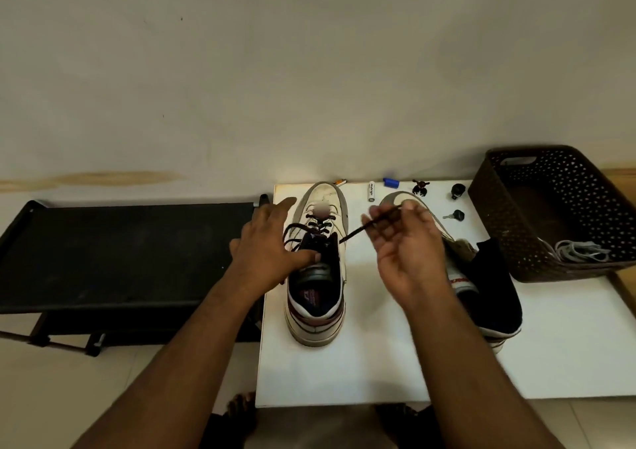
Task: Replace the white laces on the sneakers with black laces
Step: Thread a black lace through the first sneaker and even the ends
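White tabletop [378, 362] against a pale wall: the near sneaker [318, 266] stood half-laced in black, its toe pointing away from the person.

Its long axis ran straight from heel, nearest the body, to toe by the wall. The left hand [266, 252] lay on the tongue with the thumb pressing and the fingers spread, gripping nothing. The right hand [406, 242], to the shoe's right and slightly raised, pinched the free end of the black lace [354, 232], which stretched taut on a slant from the right-side eyelets up to the fingertips. The right hand was therefore the nearer one for the next eyelet, probably on that same side. A second sneaker [457, 259] lay behind that hand, unlaced as far as could be seen; pale laces [581, 252] sat in the brown basket [516, 242].
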Motion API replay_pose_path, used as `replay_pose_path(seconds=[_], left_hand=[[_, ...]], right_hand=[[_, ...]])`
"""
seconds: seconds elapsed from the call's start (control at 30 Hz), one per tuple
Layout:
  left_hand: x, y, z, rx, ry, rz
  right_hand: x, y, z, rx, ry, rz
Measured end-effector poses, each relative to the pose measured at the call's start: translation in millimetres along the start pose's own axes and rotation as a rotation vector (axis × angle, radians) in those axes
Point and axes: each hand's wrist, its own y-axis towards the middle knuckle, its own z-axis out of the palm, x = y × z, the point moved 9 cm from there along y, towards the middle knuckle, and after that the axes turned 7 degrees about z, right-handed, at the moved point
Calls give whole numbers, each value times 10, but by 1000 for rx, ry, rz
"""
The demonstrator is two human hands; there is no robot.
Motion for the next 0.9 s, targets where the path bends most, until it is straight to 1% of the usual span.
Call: replay_pose_path(seconds=[0.03,0.07,0.1,0.13,0.17,0.2,0.23,0.27,0.3,0.33,0.37,0.4,0.47,0.5,0.53,0.57,0.6,0.67,0.7,0.73,0.8,0.83,0.87,0.9], left_hand=[[36,-12,43,36,-81,-13],[69,-23,91,71,-183,-26],[92,-39,132,110,-282,-48],[117,-60,165,149,-359,-81],[155,-86,186,179,-410,-120],[183,-109,193,194,-444,-161],[204,-129,188,203,-460,-197],[222,-144,187,207,-471,-225],[216,-155,184,209,-484,-238],[203,-166,187,211,-501,-243],[175,-174,180,208,-520,-238],[159,-174,175,202,-533,-234],[169,-167,173,200,-544,-242],[175,-169,168,202,-547,-248],[177,-163,159,205,-547,-249],[168,-160,145,210,-540,-242],[155,-160,135,216,-531,-229],[137,-160,120,214,-524,-211],[142,-158,109,208,-521,-209],[147,-157,99,201,-520,-211],[157,-139,71,159,-542,-213],[162,-121,35,108,-554,-206],[171,-104,-12,45,-557,-196],[185,-90,-61,-15,-552,-188]], right_hand=[[93,4,12,33,123,-14],[147,9,9,37,140,-21],[180,21,-14,11,-2,-47],[209,19,-14,-15,-314,-107],[201,0,28,-21,-746,-190],[104,-2,100,20,-1152,-241],[-55,12,107,66,-1449,-217],[-199,17,89,102,-1642,-156],[-282,20,71,112,-1751,-129],[-299,1,90,110,-1764,-135],[-252,-18,147,97,-1637,-162],[-158,-57,197,83,-1365,-170],[96,-138,253,75,-676,-205],[227,-161,227,72,-428,-260],[323,-178,182,46,-317,-316],[386,-183,147,9,-348,-369],[406,-171,127,-45,-510,-408],[308,-111,88,-183,-1135,-439],[245,-93,73,-240,-1388,-461],[223,-109,80,-292,-1514,-507],[205,-194,151,-304,-1496,-589],[159,-201,149,-287,-1466,-565],[82,-166,103,-272,-1438,-468],[-13,-123,45,-261,-1420,-315]])
